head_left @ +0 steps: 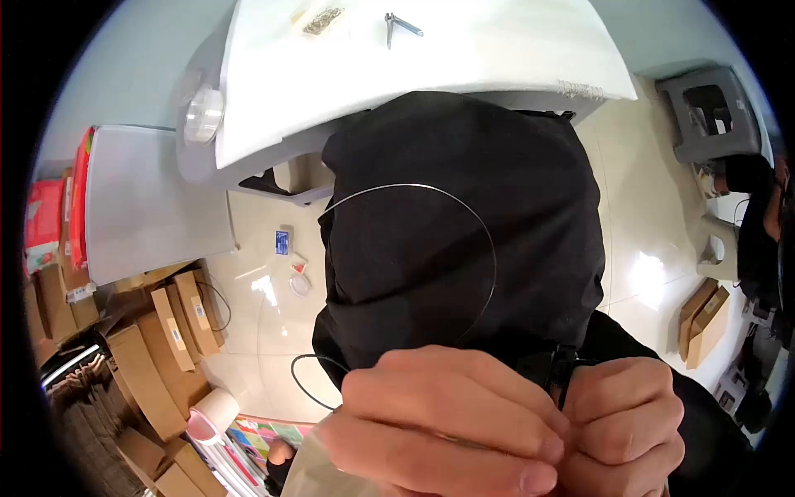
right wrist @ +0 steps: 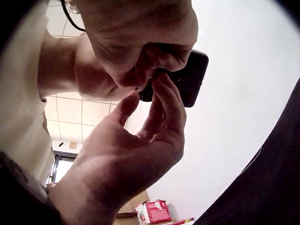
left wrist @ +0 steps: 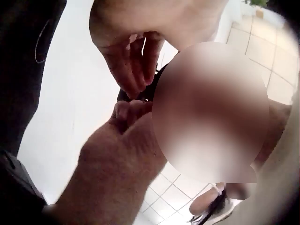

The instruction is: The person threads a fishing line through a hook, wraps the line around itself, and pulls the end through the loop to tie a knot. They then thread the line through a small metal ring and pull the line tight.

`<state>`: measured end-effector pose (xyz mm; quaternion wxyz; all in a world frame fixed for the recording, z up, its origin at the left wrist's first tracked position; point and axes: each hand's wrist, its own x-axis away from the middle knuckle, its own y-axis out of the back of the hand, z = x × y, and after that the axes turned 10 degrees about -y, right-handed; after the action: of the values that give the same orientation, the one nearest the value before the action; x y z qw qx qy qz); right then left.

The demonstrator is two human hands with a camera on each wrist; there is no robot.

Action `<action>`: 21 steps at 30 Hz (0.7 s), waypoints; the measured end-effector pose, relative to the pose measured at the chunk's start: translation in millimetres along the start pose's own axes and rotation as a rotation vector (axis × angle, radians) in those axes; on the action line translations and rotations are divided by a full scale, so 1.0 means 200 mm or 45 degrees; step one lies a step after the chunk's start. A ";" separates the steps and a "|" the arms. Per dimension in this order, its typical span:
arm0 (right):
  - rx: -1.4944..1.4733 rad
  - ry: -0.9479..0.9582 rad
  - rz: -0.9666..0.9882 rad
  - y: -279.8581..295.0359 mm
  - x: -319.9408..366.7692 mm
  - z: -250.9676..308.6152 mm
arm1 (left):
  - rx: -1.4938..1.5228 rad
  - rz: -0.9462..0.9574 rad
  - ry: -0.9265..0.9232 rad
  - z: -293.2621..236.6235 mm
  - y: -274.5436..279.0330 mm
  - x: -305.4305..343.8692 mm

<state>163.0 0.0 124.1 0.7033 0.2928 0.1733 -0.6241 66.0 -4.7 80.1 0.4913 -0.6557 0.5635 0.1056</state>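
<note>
In the head view my left hand (head_left: 439,422) and right hand (head_left: 621,422) meet at the fingertips, close to the camera. A thin silver wire (head_left: 494,248) arcs over the black cloth (head_left: 546,207) on my lap and passes behind the left hand. The left fingers (left wrist: 124,75) reach down in a pinch. The right hand (right wrist: 140,37) is curled, its fingertips against the left hand's. Both pinch at the wire, whose held part is hidden between the fingers. Part of the wire (right wrist: 253,159) also shows against the dark cloth in the right wrist view.
A white-topped table (head_left: 497,58) stands ahead, with a V-shaped metal tool (head_left: 402,29) and a small packet (head_left: 323,21) on it. Cardboard boxes (head_left: 149,373) crowd the left. A grey stool (head_left: 712,112) stands at the right. A black device (right wrist: 194,77) is behind the hands.
</note>
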 end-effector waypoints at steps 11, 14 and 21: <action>0.009 -0.104 -0.130 -0.01 0.07 0.01 | -0.190 0.027 0.131 -0.07 -0.01 -0.02; -0.073 0.102 -0.166 0.01 0.12 -0.10 | -0.038 0.204 0.175 -0.06 0.07 -0.01; -0.333 0.002 0.053 0.02 0.08 -0.13 | 0.005 0.099 0.328 -0.07 0.08 -0.02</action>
<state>172.9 4.5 94.9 0.7481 0.2026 0.2475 -0.5814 44.6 -11.5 81.2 0.4115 -0.6405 0.6472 0.0384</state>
